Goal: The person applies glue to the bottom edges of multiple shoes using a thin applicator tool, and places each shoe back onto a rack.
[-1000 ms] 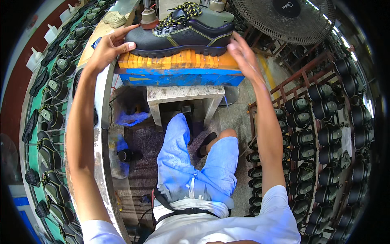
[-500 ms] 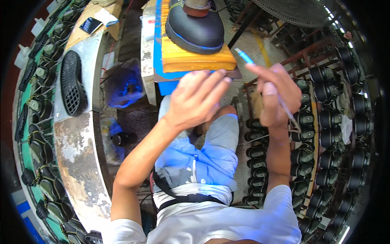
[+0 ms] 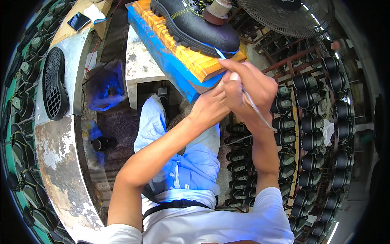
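Observation:
A black work shoe (image 3: 199,28) lies on its sole on a yellow block (image 3: 178,44), its toe toward the right. The block sits on a blue slab (image 3: 158,61). My right hand (image 3: 254,89) pinches a slim brush (image 3: 252,103) with a bent tail, its pale bluish tip against the shoe's edge where toe and sole meet. Just below the block's near corner, my left hand (image 3: 209,103) reaches up with fingers stretched out by the slab's edge. My right hand hides its fingertips. A round metal press foot (image 3: 219,10) stands over the shoe.
Racks of black shoes (image 3: 308,122) stand at the right, below a large fan (image 3: 288,14). At the left, a worn bench (image 3: 61,154) bears a loose black sole (image 3: 56,83) and a phone (image 3: 79,21). A bin with a plastic bag (image 3: 106,87) is beyond it.
The block, slab and shoe have turned, the toe now pointing right. My right hand has moved left and down, bringing the brush tip to the shoe. My left hand has moved right, close beside it.

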A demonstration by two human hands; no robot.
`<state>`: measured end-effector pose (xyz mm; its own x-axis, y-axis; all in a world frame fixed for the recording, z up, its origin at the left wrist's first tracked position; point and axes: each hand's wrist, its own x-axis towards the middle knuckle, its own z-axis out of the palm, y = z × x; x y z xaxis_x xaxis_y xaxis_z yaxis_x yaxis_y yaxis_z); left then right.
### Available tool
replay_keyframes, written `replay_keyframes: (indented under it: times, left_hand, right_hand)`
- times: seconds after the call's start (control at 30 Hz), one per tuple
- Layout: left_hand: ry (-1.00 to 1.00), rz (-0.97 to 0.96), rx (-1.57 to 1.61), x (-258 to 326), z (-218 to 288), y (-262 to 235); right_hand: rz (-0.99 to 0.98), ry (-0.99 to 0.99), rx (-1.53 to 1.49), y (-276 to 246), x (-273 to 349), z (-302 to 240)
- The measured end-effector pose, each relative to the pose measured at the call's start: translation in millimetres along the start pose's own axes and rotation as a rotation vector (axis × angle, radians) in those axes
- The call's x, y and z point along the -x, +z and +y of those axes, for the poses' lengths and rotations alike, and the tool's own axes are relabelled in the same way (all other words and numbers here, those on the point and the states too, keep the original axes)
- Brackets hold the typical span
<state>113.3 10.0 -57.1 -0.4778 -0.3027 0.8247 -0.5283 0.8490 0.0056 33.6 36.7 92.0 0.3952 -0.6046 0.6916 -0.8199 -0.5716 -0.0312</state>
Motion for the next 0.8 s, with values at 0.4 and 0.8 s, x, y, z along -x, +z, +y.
replay_keyframes:
  times: [0.4,0.8]
  left_hand:
    - [-0.215,0.283,0.138,44,-79,-128]
    - [-0.640,0.322,-0.037,53,-191,-149]
  right_hand:
    - [0.067,0.105,-0.536,31,-10,-22]
    - [0.331,-0.102,-0.363,147,-52,28]
